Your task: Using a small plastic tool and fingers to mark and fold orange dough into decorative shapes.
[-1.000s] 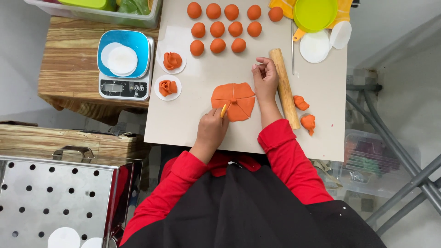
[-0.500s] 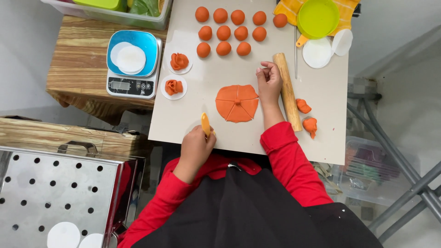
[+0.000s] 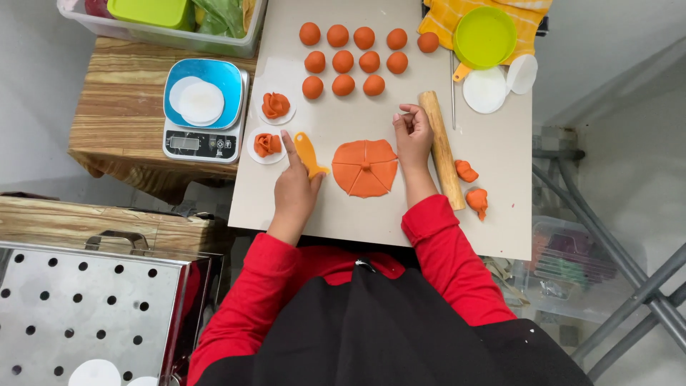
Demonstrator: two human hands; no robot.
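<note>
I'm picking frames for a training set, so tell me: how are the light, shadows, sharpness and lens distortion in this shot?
Head view: light is soft and even, with only faint shadows beside the left hand and right hand; no harsh glare on the beige board; the scored dough disc and dough balls look crisp, without motion blur; straight edges lean outward toward the corners, a wide-angle effect.

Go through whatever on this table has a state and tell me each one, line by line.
Flat dough disc: rolled out, scored into wedges, uncurled.
Dough balls: round, unrolled, in rows.
Dough roses: shaped, each on a white paper round.
Rolling pin: lying flat, not held.
Orange cutter: lying beside the left hand.
Right hand: fingers curled, beside the disc.
Scale: paper rounds on its pan.
Green bowl: upright.
</note>
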